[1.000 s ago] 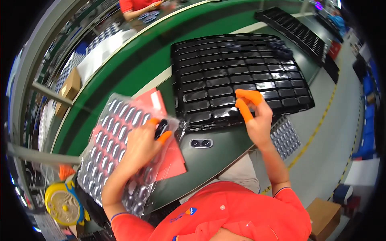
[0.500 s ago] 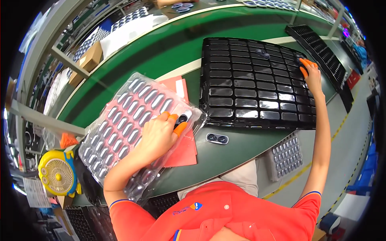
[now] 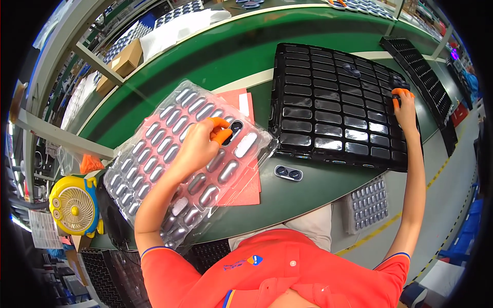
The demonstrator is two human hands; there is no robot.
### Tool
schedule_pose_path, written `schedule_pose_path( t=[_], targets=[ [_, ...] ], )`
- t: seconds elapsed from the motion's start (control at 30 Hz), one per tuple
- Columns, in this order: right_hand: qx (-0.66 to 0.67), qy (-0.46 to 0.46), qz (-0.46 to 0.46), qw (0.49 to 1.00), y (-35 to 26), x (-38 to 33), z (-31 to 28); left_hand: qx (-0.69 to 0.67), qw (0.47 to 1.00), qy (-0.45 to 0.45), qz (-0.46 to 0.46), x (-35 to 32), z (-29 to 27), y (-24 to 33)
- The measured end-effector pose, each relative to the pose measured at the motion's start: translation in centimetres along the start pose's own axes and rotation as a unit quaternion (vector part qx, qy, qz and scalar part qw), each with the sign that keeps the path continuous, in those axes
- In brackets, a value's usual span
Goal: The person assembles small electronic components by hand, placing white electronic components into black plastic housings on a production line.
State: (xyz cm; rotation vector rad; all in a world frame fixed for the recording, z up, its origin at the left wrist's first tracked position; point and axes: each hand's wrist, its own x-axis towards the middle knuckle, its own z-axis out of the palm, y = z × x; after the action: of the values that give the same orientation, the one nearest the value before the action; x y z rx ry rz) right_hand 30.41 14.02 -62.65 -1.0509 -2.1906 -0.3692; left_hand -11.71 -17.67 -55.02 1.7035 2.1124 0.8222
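My left hand (image 3: 201, 146), with orange finger cots, pinches an oval silver piece with dark round lenses (image 3: 235, 128) above the clear plastic tray (image 3: 264, 137). Silver oval pieces fill many of that tray's pockets. My right hand (image 3: 405, 113), also in orange finger cots, is at the right side of the black compartment tray (image 3: 310, 110). Its fingertips close on a small dark round part (image 3: 396, 99). Just beyond them lies a small cluster of dark parts (image 3: 399, 82). Another oval piece with two dark lenses (image 3: 288, 173) lies on the green table between the trays.
Red sheets (image 3: 250, 192) lie under the clear tray. More dark parts (image 3: 352, 69) rest on the black tray. A long black rack (image 3: 418, 69) stands at the far right. Beyond the table runs a green conveyor (image 3: 246, 51). A yellow fan (image 3: 74, 205) is at the left.
My left hand has moved up and left over the clear tray, holding a lensed oval piece. My right fingers, spread before at the black tray's edge, now close on a dark part.
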Motion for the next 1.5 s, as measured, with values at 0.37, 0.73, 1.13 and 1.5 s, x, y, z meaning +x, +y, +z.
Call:
schedule_pose_path(
  t=[0.37, 0.73, 1.13, 1.5],
  targets=[
    [-0.157, -0.078, 0.002, 0.985, 0.4, -1.2, -0.1, 0.212, 0.972, 0.016, 0.096, -0.4, 2.4, 1.9],
    [0.297, 0.071, 0.13, 0.943, 0.1, 1.1, -0.2, 0.136, 0.986, -0.013, 0.094, 2.7, 2.8, 6.2],
    [0.621, -0.193, 0.324, 0.687, -15.4, -0.1, -8.4, -0.37, 0.887, -0.276, -0.038, 7.7, 8.3, 12.3],
    [0.643, -0.005, 0.243, 0.726, -19.9, -3.2, -7.3, -0.433, 0.87, -0.231, 0.054, 6.3, 10.0, 11.8]
  ],
)
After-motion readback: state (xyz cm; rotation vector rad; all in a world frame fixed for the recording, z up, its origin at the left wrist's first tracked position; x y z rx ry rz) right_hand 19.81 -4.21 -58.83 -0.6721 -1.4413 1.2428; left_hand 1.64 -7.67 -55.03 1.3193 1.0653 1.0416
